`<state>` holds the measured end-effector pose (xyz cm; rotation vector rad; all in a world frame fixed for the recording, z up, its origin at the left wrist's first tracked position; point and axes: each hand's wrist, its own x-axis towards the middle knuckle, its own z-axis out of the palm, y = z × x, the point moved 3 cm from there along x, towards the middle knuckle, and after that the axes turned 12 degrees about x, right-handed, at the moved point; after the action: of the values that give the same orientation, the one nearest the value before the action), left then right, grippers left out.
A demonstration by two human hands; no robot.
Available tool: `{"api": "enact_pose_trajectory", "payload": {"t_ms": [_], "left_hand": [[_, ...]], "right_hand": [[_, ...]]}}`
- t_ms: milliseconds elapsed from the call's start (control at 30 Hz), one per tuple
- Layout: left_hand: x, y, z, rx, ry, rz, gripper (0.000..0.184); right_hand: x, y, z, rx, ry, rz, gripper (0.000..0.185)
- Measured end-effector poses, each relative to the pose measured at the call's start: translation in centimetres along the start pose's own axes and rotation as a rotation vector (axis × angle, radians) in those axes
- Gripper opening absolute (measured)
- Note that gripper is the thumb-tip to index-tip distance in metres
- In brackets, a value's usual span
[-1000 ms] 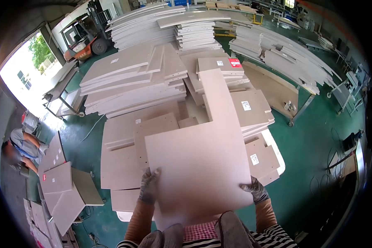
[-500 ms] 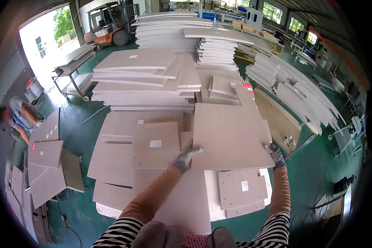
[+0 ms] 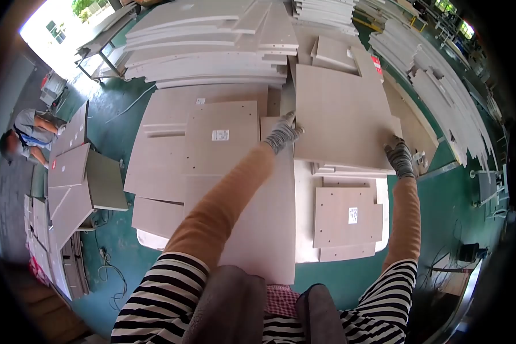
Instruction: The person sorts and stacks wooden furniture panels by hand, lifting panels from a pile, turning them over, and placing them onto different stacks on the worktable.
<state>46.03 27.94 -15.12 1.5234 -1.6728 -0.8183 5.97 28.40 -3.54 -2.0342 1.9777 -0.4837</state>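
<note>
A large plain beige board (image 3: 347, 117) lies on a stack, both my gloved hands at its edges. My left hand (image 3: 284, 133) grips the left edge, its thumb showing on the top face. At the near right corner my right hand (image 3: 399, 155) is closed on the same board, fingers partly hidden. Below its near edge lies a smaller drilled board with a white label (image 3: 345, 215). Left of my left hand sits another labelled board (image 3: 221, 140) on larger panels.
Tall stacks of boards (image 3: 206, 54) stand ahead, with more boards (image 3: 436, 86) at the right. On the left a person (image 3: 34, 135) crouches beside leaning panels (image 3: 69, 166). Cables (image 3: 110, 272) lie on the green floor, and a metal-legged table (image 3: 103, 43) stands further back.
My view has tilted downward. The large board and both hands have shifted slightly away and to the right, uncovering more of the boards under its near edge.
</note>
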Motion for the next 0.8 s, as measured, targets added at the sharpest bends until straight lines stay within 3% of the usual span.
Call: {"api": "enact_pose_trajectory", "payload": {"t_ms": [67, 133, 233, 267, 300, 367, 433, 500, 533, 567, 633, 733, 800], "left_hand": [[-5.4, 3.3, -6.9, 0.276, 0.056, 0.061, 0.043], [-9.8, 3.3, -12.2, 0.115, 0.243, 0.012, 0.051], [-17.9, -2.8, -20.0, 0.482, 0.513, -0.127, 0.054], [-21.2, -6.4, -21.9, 0.58, 0.551, -0.253, 0.055], [-24.9, -8.6, -23.4, 0.506, 0.598, -0.412, 0.06], [-31.3, -16.1, -26.0, 0.521, 0.597, -0.635, 0.066], [-35.0, -18.8, -25.6, 0.022, 0.529, -0.829, 0.071], [-37.6, -18.3, -24.1, -0.318, 0.28, -1.063, 0.069], [-38.8, -17.4, -22.8, -0.397, 0.256, -1.106, 0.054], [-39.9, -18.8, -21.5, -0.397, 0.252, -1.06, 0.056], [-41.3, -16.4, -20.4, -0.412, 0.176, -1.142, 0.057], [-44.2, -16.1, -18.3, -0.394, 0.127, -1.17, 0.058], [-45.9, -16.6, -16.9, -0.354, 0.099, -0.849, 0.059]], "right_hand": [[-2.2, -0.2, 0.4, -0.083, 0.093, -0.015, 0.04], [-4.1, -1.0, 0.7, -0.263, 0.341, -0.287, 0.035], [-13.7, -9.7, -0.5, 0.338, 0.347, -0.371, 0.032], [-16.5, -9.1, 2.7, 0.668, 0.155, -0.169, 0.031], [-19.3, -8.3, 6.4, 1.13, -0.006, -0.147, 0.035], [-24.3, -10.3, 12.7, 1.025, -0.259, 0.001, 0.05], [-28.0, -10.5, 19.7, 0.986, -0.2, 0.216, 0.053], [-30.0, -9.5, 24.6, 0.765, -0.369, 0.355, 0.058], [-31.8, -8.5, 28.0, 1.131, -0.477, 0.437, 0.065], [-32.9, -10.3, 25.9, 1.03, -0.503, 0.187, 0.07], [-32.9, -12.2, 25.6, 1.374, -0.532, 0.52, 0.068], [-33.0, -12.3, 26.4, 1.413, -0.606, 0.724, 0.069], [-33.6, -11.0, 28.4, 1.38, -0.565, 0.744, 0.069]]}}
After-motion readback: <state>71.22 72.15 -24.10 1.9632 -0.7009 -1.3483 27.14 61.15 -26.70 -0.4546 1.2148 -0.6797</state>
